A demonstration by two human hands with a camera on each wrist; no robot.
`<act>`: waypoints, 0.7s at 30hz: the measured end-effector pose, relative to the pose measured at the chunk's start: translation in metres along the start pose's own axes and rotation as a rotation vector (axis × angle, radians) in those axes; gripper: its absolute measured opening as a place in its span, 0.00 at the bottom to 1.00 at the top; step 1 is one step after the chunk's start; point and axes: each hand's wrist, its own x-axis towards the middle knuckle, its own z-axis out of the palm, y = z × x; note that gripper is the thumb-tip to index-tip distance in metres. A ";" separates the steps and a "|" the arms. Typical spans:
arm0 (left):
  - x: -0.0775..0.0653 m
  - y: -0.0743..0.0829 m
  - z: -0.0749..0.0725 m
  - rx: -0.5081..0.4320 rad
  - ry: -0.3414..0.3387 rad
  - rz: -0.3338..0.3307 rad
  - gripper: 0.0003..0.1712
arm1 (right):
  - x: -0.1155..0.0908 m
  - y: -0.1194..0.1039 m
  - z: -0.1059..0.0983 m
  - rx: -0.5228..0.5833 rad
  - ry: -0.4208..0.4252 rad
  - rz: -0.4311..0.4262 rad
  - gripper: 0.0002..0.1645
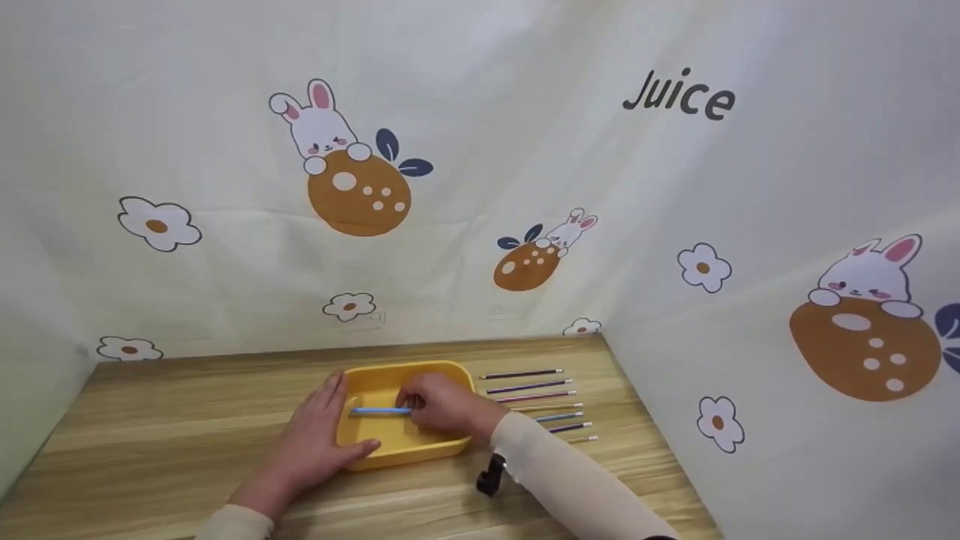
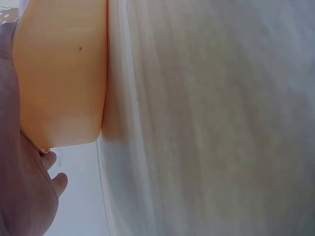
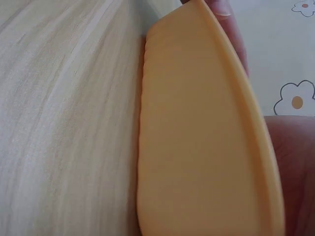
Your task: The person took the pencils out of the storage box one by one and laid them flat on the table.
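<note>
A yellow plastic tray point(image 1: 401, 455) stands on the wooden table, and its outer wall point(image 2: 61, 73) fills much of the left wrist view. Inside it, my right hand point(image 1: 444, 403) reaches over the right rim and pinches the right end of a light blue pencil point(image 1: 379, 410), which lies roughly level and points left. The right fingertips are partly hidden behind the hand. My left hand point(image 1: 319, 431) rests against the tray's left side with its fingers extended and its thumb over the near left corner. In the right wrist view, the tray's wall point(image 3: 197, 123) hides most of the right hand.
Several pencils, among them a dark one point(image 1: 521, 373) and a reddish one point(image 1: 536, 396), lie in a spaced column right of the tray, some partly under the right forearm. A printed cloth point(image 1: 465, 112) walls the table point(image 1: 172, 427) at the back and sides.
</note>
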 end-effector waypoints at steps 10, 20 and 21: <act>-0.001 0.000 0.000 -0.007 -0.004 -0.011 0.72 | -0.013 -0.008 -0.021 -0.012 -0.053 -0.003 0.14; -0.001 0.001 -0.002 0.007 -0.011 -0.006 0.72 | -0.032 -0.008 -0.041 -0.027 -0.049 -0.118 0.17; -0.001 0.002 -0.002 0.008 -0.012 -0.006 0.72 | -0.035 -0.008 -0.043 -0.019 -0.048 -0.117 0.17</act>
